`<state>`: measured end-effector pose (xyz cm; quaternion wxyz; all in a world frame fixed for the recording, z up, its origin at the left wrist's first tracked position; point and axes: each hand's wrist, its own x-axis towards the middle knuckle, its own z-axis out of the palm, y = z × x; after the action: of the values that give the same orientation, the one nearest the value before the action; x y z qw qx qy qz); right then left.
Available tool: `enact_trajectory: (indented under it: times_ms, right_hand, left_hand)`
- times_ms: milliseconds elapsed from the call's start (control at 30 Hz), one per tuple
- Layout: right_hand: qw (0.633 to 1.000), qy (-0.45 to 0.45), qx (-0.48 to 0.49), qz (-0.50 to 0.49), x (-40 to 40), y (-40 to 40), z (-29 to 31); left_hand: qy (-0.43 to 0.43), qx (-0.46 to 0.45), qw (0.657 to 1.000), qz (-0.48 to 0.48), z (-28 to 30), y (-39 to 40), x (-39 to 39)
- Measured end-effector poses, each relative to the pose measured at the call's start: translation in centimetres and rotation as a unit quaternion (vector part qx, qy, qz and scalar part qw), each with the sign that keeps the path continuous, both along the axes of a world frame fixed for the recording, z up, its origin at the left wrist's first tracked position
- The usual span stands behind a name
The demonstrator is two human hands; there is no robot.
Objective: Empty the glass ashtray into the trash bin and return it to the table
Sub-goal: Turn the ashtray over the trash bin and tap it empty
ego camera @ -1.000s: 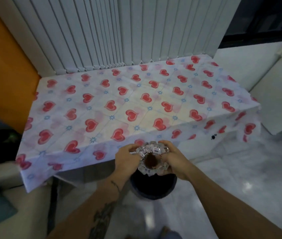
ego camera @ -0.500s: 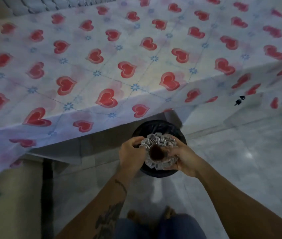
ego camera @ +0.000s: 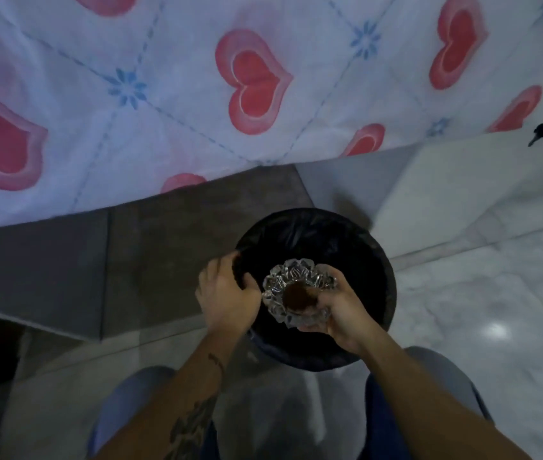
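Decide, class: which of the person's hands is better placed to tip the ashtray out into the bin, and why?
The right hand. It cradles the glass ashtray from below, directly over the open trash bin, with brown residue inside. The left hand is on the bin's rim, beside the ashtray, seemingly steadying the bin.

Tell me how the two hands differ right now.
The right hand grips the glass ashtray from its near side; the left hand holds no ashtray and rests at the trash bin rim. The right hand sits over the bin's opening, the left at its edge. Both are bare.
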<state>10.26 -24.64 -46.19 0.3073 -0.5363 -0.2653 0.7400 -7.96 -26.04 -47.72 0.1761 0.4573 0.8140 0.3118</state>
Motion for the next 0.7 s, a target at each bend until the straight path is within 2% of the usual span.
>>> enact_trajectory:
  times_ms: [67, 200, 267, 367, 467, 600, 667, 700]
  right_hand:
    - [1.0, 0.007, 0.009, -0.027, 0.2, 0.4, -2.0]
    - [0.997, -0.002, 0.026, -0.07, 0.4, 0.9, -3.0]
    - [0.995, -0.042, 0.045, -0.084, 0.3, 1.2, -2.5]
    - [0.977, -0.155, 0.122, -0.081, 0.2, 2.0, -1.4]
    - [0.933, -0.271, 0.231, -0.04, 0.0, 3.0, -0.6]
    - [0.875, -0.359, 0.325, -0.006, -0.7, 4.0, 0.4]
    - [0.825, -0.407, 0.392, 0.023, -0.9, 3.9, 0.9]
    - [0.778, -0.445, 0.44, 0.051, -1.0, 3.8, 1.1]
  left_hand:
    - [0.001, -0.038, 0.999, 0.006, -2.2, 0.6, -0.2]
    - [-0.098, -0.08, 0.992, -0.018, -5.1, 0.9, -0.6]
    - [-0.134, -0.092, 0.985, -0.051, -5.4, 0.4, -0.6]
    - [-0.149, -0.1, 0.982, -0.066, -5.2, 0.3, -0.6]
    - [-0.157, -0.101, 0.98, -0.062, -5.2, 0.5, -0.5]
    - [-0.177, -0.108, 0.977, -0.053, -5.2, 0.7, -0.5]
    - [-0.18, -0.132, 0.973, -0.057, -5.2, 0.9, -0.6]
    - [-0.178, -0.147, 0.971, -0.062, -5.1, 0.9, -0.8]
